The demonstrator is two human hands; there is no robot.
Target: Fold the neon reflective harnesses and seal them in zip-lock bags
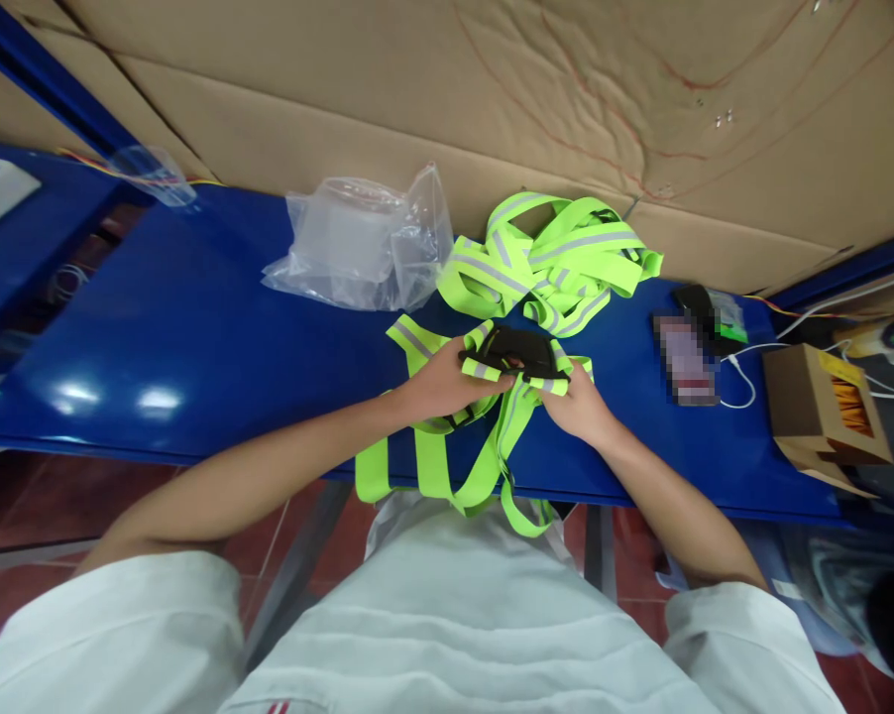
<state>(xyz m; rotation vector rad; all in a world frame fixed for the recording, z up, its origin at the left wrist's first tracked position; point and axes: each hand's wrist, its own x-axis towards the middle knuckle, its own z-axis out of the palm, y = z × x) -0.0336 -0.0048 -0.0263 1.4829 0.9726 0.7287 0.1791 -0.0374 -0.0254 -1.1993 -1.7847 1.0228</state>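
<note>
A neon-green reflective strap harness point(447, 466) with grey stripes and a black band point(517, 349) lies at the front of the blue table point(194, 327). Its straps hang over the table's near edge. My left hand point(447, 382) grips the left end of the folded black-and-green part. My right hand point(577, 402) pinches its right end. Both hands are closed on it. Behind them lies a heap of more green reflective straps point(558, 258).
Crumpled clear plastic bags point(362, 243) lie at the back centre-left. A phone point(686, 359) with a white cable and a dark object sit to the right. An open cardboard box point(826, 412) stands at the far right. Cardboard sheets point(566, 89) line the back.
</note>
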